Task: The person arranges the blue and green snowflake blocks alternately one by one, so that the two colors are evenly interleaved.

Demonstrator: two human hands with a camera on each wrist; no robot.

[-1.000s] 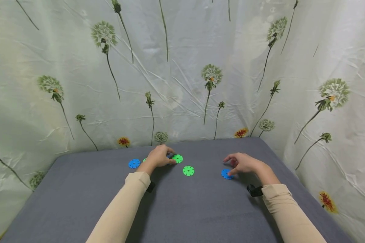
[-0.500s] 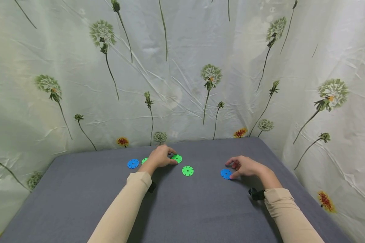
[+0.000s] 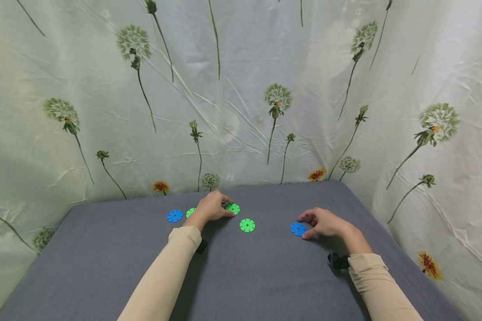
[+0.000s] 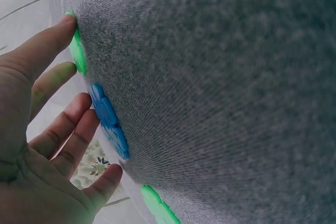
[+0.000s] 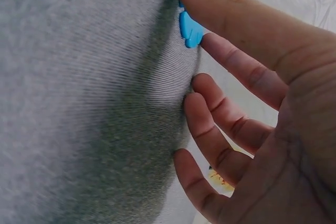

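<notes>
1. What has just changed is at the right hand: its thumb is now at the near edge of the blue disc, and its index finger has come to the far edge. For the work in hand, I judge that this gives a firmer control of the disc.

2. Against the picture of one second ago, the thumb was lying over the disc and the index fingertip was apart from it. The blue disc itself seems not to have moved; it lies flat on the grey table, in the far half, toward the right edge.

3. The right grip is narrow, thumb and index finger pinching the disc by its edges; the other fingers are bent loosely. How strong is the pressure, I cannot tell.

4. The left hand stays the same as earlier. Its thumb and index finger pinch the green disc across its edges, near the far edge of the table.

5. Between the hands lies the nearer green disc, untouched. Toward the far left corner are the outer blue disc and the half-hidden green disc. The left wrist view also shows a blue piece beside the fingers.
</notes>
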